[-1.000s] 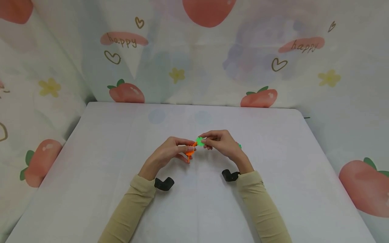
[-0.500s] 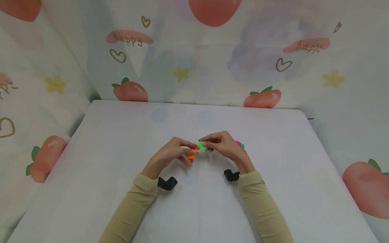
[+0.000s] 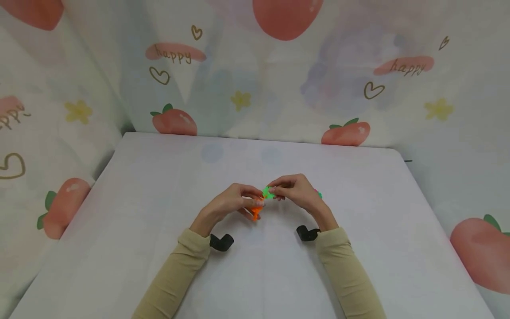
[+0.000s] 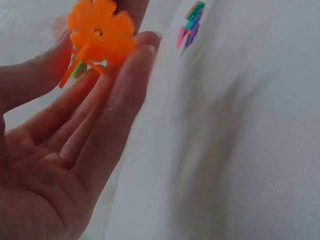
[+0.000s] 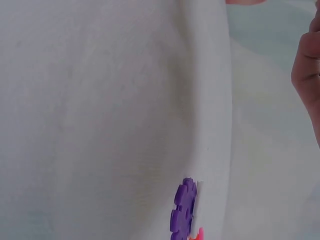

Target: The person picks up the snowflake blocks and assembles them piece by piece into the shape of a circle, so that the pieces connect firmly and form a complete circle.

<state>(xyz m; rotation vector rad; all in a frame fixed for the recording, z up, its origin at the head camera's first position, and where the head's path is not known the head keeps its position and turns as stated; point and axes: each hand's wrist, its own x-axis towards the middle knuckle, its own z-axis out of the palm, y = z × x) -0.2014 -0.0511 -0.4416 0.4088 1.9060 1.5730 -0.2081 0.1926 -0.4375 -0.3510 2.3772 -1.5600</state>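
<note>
orange pieces [image 4: 112,42] are at the fingertips of the left hand [image 3: 229,201], clamped between its thumb and fingers. the right hand [image 3: 296,190] pinches a green piece [image 3: 267,192] just beside them; whether the two colours touch, i cannot tell. for good work, it seems best to keep the orange pieces steady, turn the green piece until the notches face, and press gently, without bending. other coloured pieces [image 4: 191,23] lie on the surface [image 3: 255,274], at the outer side of the right hand.
</note>
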